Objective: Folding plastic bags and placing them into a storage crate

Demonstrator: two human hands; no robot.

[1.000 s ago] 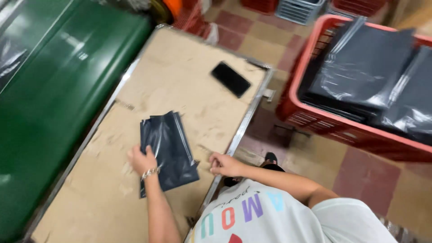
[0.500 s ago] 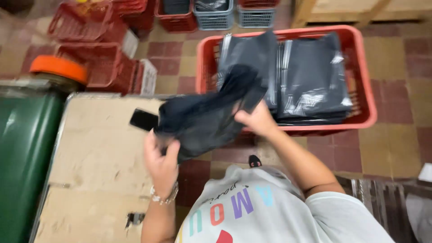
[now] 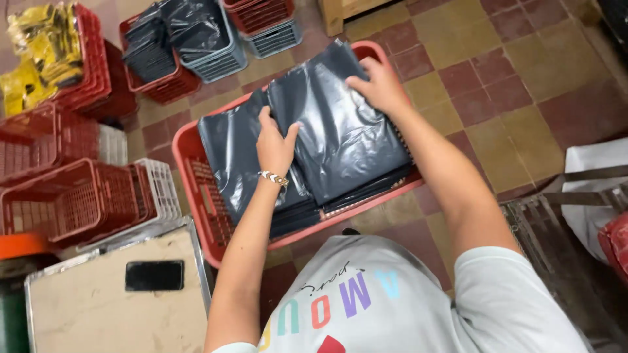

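Checked red and tan tiles make up the floor (image 3: 523, 98), on which several crates stand. At the centre lies a large red crate (image 3: 196, 189), filled with stacks of dark grey plastic bags. At lower left a pale surface (image 3: 98, 314) with a metal rim is seen, and a black phone (image 3: 154, 275) lies flat on it. Empty red crates (image 3: 65, 202) are stacked to the left, with a white crate (image 3: 160, 189) beside them. At the top, a grey crate (image 3: 222, 59) holds more dark bags, and yellow packets (image 3: 36, 52) fill a red crate in the upper left corner.

One grey bag (image 3: 347, 131) lies on top of the right-hand stack inside the large crate. It is pressed down by the right hand (image 3: 378, 85) at its far edge, fingers spread flat and not clenched. The left hand (image 3: 275, 147), a bracelet (image 3: 275, 178) at its wrist, is laid on the bag's near left edge, where it meets the left stack; the fingers are curled over that edge, though whether it is truly gripped cannot be told.
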